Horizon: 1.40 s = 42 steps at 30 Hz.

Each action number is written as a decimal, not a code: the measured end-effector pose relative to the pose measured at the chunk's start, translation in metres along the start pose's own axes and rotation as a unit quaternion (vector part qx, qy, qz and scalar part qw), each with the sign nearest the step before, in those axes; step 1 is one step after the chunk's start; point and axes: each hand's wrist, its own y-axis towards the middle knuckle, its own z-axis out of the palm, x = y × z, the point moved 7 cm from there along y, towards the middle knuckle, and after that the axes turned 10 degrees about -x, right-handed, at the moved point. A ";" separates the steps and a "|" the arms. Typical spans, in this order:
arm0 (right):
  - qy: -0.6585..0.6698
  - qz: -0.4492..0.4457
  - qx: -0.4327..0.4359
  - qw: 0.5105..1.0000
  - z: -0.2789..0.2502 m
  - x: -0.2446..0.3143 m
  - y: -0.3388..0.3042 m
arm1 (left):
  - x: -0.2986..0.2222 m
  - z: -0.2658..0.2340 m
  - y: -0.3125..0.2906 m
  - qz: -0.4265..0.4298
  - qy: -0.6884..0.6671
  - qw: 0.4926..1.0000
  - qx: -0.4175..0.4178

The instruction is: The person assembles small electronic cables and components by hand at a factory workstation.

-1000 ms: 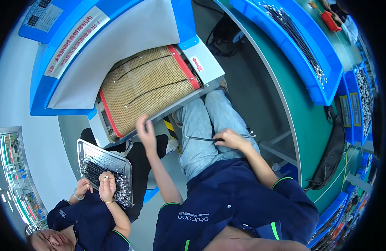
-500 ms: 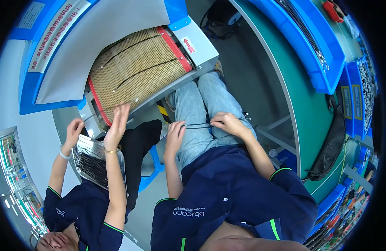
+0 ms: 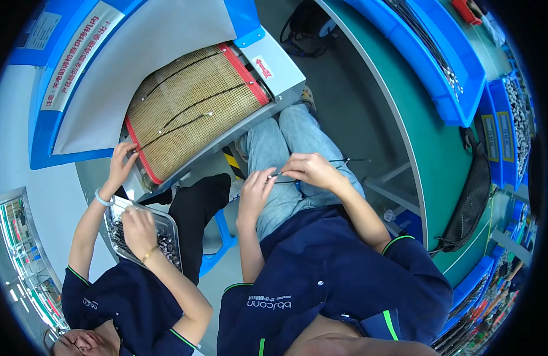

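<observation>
While the left hand (image 3: 257,188) pinches the thin black cables (image 3: 339,160) near one end and the right hand (image 3: 312,170) closes on them just beside it, over the faded light-blue jeans (image 3: 267,148), a loose grip could let one slip free, and an uneven pull could bend an end. At least two cables are in this pair of hands, their exact number hidden; three dark cables with pale tips (image 3: 226,92) lie on one tan mesh belt with red edges (image 3: 185,92), and one rectangular silver metal tray (image 3: 163,224) holds more, too crowded to count.
</observation>
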 end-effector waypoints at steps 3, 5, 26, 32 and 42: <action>0.028 0.012 -0.034 0.999 -0.012 0.002 -0.003 | -0.010 -0.005 0.002 0.069 -0.001 0.996 -0.061; 0.028 0.006 -0.022 0.999 -0.012 0.013 0.002 | -0.018 -0.017 -0.002 0.087 0.027 0.993 -0.072; -0.025 -0.108 -0.085 0.990 -0.048 0.029 0.005 | -0.033 -0.014 0.008 0.095 0.010 0.987 -0.129; -0.007 -0.106 -0.090 0.990 -0.050 0.027 0.004 | -0.031 -0.015 0.009 0.078 -0.019 0.986 -0.144; 0.017 -0.067 -0.082 0.994 -0.049 0.017 0.002 | -0.032 -0.009 0.008 0.061 -0.040 0.988 -0.134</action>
